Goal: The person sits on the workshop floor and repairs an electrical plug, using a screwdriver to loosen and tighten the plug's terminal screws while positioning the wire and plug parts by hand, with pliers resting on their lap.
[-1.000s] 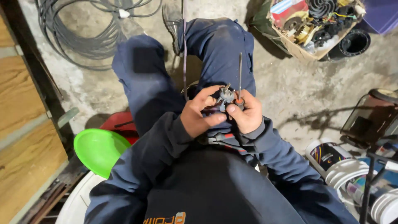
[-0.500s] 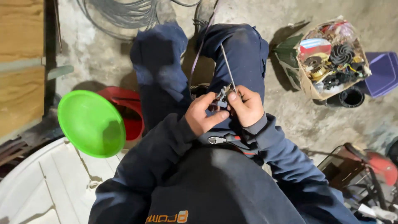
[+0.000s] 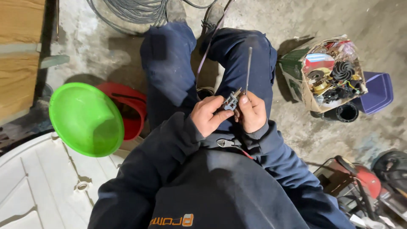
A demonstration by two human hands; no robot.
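I sit with my knees apart over a concrete floor. My left hand (image 3: 208,115) pinches a small grey metal part (image 3: 231,101) in front of my chest. My right hand (image 3: 252,112) is closed around the handle of a screwdriver, whose thin dark shaft (image 3: 248,68) points up and away from me. The two hands touch at the small part. A thin strap or cable (image 3: 207,46) runs from between my knees toward the floor ahead. Pliers with a red handle (image 3: 229,144) lie on my lap below the hands.
A green bowl (image 3: 85,118) rests on a red bucket (image 3: 127,110) at my left, beside a white plastic surface (image 3: 38,182). A cardboard box of parts (image 3: 330,76), a purple tub (image 3: 377,91) and a black pipe piece (image 3: 345,112) stand at the right. Coiled cable (image 3: 127,12) lies ahead.
The view has swung left and lower, so the parts box now sits at mid right. The screwdriver shaft has turned from leaning left to nearly upright. Both hands stay on the small part.
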